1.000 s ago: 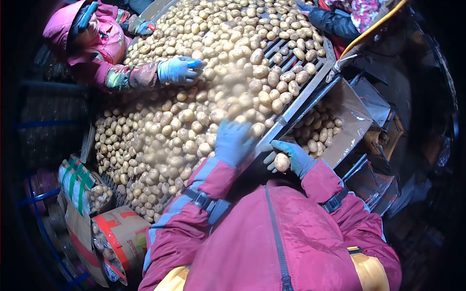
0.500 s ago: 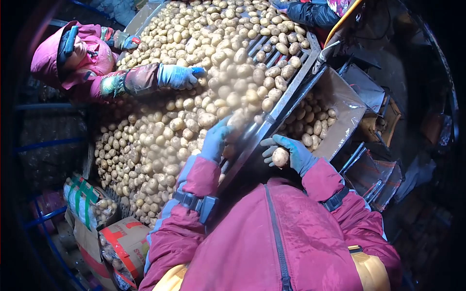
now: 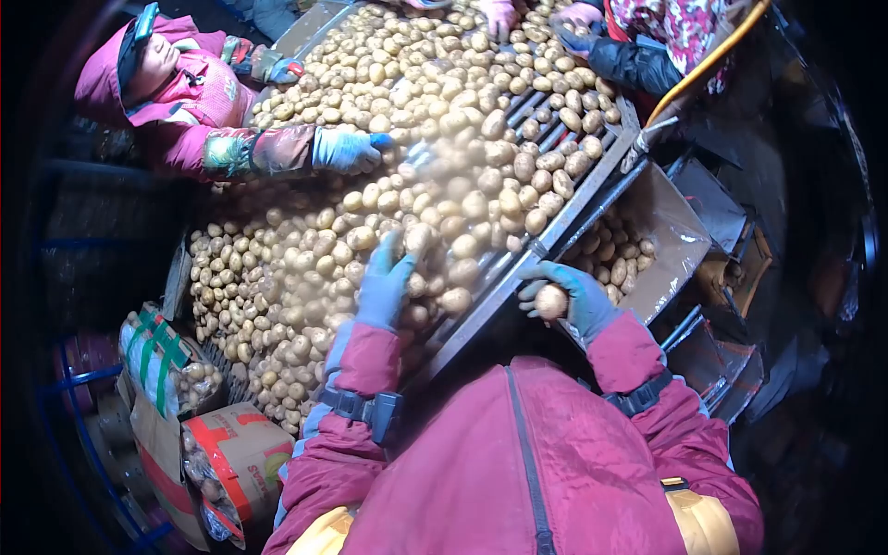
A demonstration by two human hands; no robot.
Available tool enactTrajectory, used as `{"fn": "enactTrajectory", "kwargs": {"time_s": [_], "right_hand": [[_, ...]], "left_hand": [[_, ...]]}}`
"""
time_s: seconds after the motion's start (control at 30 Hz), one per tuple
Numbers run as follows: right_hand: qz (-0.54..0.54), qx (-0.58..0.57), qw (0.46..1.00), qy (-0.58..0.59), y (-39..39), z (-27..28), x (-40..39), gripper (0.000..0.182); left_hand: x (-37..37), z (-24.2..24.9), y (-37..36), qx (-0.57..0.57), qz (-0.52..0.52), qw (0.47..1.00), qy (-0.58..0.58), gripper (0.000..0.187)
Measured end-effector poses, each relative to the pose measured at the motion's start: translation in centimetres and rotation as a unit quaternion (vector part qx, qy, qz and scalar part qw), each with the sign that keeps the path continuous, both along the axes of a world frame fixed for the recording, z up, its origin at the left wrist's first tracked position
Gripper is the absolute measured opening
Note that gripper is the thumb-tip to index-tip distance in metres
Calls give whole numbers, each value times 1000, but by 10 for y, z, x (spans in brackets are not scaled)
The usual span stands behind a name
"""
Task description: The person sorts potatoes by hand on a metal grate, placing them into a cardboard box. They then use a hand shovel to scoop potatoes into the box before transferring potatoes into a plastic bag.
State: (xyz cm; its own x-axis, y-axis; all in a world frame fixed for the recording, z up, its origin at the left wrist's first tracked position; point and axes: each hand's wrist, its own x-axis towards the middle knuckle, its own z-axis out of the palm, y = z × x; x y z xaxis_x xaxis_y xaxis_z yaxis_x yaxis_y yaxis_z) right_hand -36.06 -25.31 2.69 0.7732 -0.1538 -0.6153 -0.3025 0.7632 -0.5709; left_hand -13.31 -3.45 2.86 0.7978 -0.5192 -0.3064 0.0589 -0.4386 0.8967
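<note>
My left hand [image 3: 383,285], in a grey-blue glove, is over the heap of potatoes [image 3: 305,264] on the slatted table. Its thumb and fingers are spread, and a potato [image 3: 418,239] lies right at the fingertips; I see no firm grip on it. Beyond the table's metal edge, my right hand [image 3: 578,294], gloved alike, is closed around a pale round potato [image 3: 552,302]. That hand is near an open box [image 3: 668,215] with potatoes inside.
A co-worker in a pink hood [image 3: 102,79] reaches a blue-gloved hand [image 3: 347,151] into the heap. Other people's hands [image 3: 499,17] are at the far side. Filled potato bags [image 3: 236,453] stand at lower left. A metal rail [image 3: 564,217] edges the table.
My left hand has shifted left and slightly up over the heap. The right hand still holds its potato, a little to the right. More hands show at the far side.
</note>
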Motion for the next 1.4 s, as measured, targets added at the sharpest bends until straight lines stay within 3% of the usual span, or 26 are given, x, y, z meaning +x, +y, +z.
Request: {"fn": "enactTrajectory", "kwargs": {"time_s": [0.03, 0.1, 0.17, 0.23, 0.3, 0.4, 0.43, 0.47, 0.53, 0.57, 0.6, 0.63, 0.67, 0.77, 0.87, 0.93, 1.0, 1.1, 1.17, 1.23, 1.27, 1.4], "right_hand": [[-28, -38, 999, 26, -7, 3, -3, 38], [-37, -102, 993, 51, -35, 12, -14, 39], [49, -121, 991, 32, -86, -19, -45, 34], [60, -274, 960, 23, -125, -65, -72, 34], [9, -374, 927, -19, -119, -27, -63, 34], [-56, -298, 953, 26, -107, -18, -33, 34], [-45, -255, 964, 57, -102, -17, -19, 35], [-33, -247, 965, 82, -92, -18, -1, 36], [-26, -242, 967, 74, -73, -29, 28, 37], [-10, -249, 966, 74, -61, -24, 46, 38], [-3, -246, 967, 69, -51, -23, 64, 38], [3, -243, 968, 65, -45, -24, 79, 38], [22, -253, 965, 65, -44, -29, 95, 39], [56, -233, 968, 69, -22, -13, 136, 41], [87, -216, 967, 104, -8, -5, 167, 44], [88, -200, 970, 103, -6, -22, 170, 44], [76, -170, 977, 102, -4, -38, 168, 45], [63, -162, 977, 126, 5, -63, 159, 46], [37, -142, 981, 125, 12, -63, 158, 44], [25, -113, 985, 130, 11, -69, 160, 43], [20, -109, 985, 133, 13, -68, 162, 43], [54, -167, 970, 168, 9, -70, 168, 48]], "left_hand": [[17, -19, 21, 49, -17, 991, -126, 57], [38, -18, 53, 65, 30, 989, -131, 60], [63, -31, 97, 136, 29, 945, -294, 59], [87, -44, 147, 179, 75, 916, -352, 59], [107, -57, 199, 281, 118, 863, -403, 61], [145, -122, 277, 354, 220, 787, -454, 60], [148, -119, 275, 326, 249, 876, -255, 56], [151, -122, 265, 315, 231, 899, -197, 52], [139, -114, 213, 275, 189, 907, -257, 53], [123, -63, 161, 384, 112, 874, -277, 65], [108, -74, 142, 436, 161, 828, -313, 78], [110, -81, 135, 395, 152, 848, -320, 85], [106, -70, 125, 341, 137, 842, -394, 79], [90, -35, 112, 184, -39, 932, -308, 71], [96, -19, 118, 126, -10, 920, -370, 61], [128, -17, 147, 159, 70, 932, -318, 57], [177, -63, 202, 274, 93, 846, -449, 57], [220, -80, 242, 360, 159, 795, -461, 56], [247, -136, 260, 255, 176, 907, -285, 59], [224, -94, 223, 447, 111, 817, -348, 61], [222, -105, 225, 420, 118, 804, -404, 63], [189, -76, 213, 360, 118, 835, -399, 52]]}}
